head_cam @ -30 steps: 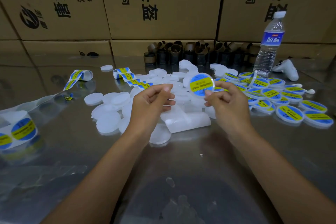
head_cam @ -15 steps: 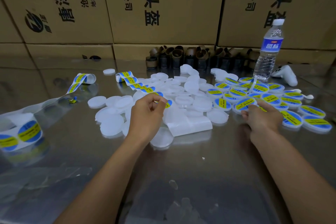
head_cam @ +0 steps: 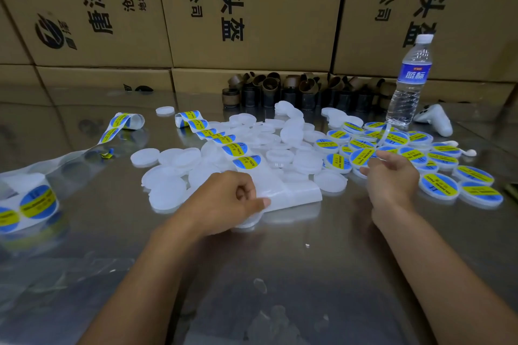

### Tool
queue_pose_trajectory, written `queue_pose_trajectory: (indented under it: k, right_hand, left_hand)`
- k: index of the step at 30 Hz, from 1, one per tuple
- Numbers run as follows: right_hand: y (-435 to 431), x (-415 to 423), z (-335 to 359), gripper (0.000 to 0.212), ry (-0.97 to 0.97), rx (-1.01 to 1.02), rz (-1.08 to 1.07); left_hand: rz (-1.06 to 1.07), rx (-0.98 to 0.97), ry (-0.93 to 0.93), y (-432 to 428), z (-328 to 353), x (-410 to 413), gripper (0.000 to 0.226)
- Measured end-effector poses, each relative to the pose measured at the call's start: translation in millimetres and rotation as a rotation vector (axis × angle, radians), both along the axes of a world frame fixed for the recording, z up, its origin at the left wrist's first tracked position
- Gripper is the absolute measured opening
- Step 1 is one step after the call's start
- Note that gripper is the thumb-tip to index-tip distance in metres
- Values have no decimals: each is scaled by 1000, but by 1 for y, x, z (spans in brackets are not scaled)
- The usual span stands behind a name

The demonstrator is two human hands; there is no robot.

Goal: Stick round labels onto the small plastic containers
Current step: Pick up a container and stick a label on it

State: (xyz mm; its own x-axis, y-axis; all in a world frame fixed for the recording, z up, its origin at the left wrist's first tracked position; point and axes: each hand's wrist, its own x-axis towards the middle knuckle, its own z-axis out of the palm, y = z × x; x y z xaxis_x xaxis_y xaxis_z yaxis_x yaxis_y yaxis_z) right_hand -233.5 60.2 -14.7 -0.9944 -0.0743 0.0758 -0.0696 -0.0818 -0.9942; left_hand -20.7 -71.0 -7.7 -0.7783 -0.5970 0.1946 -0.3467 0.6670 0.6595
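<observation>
Left hand (head_cam: 227,199): fingers curled, thumb and forefinger pinching the white liner of the label strip (head_cam: 291,190). Right hand (head_cam: 392,176): fingers loosely bent against a labelled container (head_cam: 361,157); I cannot tell whether they grip it. Blank containers (head_cam: 168,193) lie just left of the left hand.

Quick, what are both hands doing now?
Left hand: pinching the sticker strip.
Right hand: fingers on a labelled tub; grip unclear.

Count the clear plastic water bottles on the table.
1. The clear plastic water bottle with a blue label stands upright at the far right, beside a white controller. None else visible.
</observation>
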Motion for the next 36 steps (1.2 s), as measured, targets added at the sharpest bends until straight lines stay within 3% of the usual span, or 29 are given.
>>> queue_pose_trajectory:
  k: [4, 11, 17, 23, 29, 32, 36]
  right_hand:
    - [-1, 2, 1, 17, 7, -19, 8]
    - [-3, 2, 0, 17, 32, -38, 16]
    - [-5, 6, 0, 27, 77, -25, 18]
    - [-5, 23, 6, 25, 183, -8, 62]
    - [-6, 65, 15, 17, 474, -22, 475]
    - [-6, 75, 14, 11, 481, 10, 703]
    - [-7, 77, 12, 19, 413, 31, 736]
  left_hand:
    - [-71, -36, -170, 5, 0, 3, 27]
    - [-102, -100, -155, 11, 6, 5, 27]
    - [-255, 355, 72, 18, 23, 11, 32]
    - [-370, 707, 451, 17, 26, 4, 26]
    - [-313, 786, 550, 13, 18, -4, 13]
    - [-259, 818, 578, 12, 15, -7, 26]
    - [-223, 869, 618, 12, 15, -9, 32]
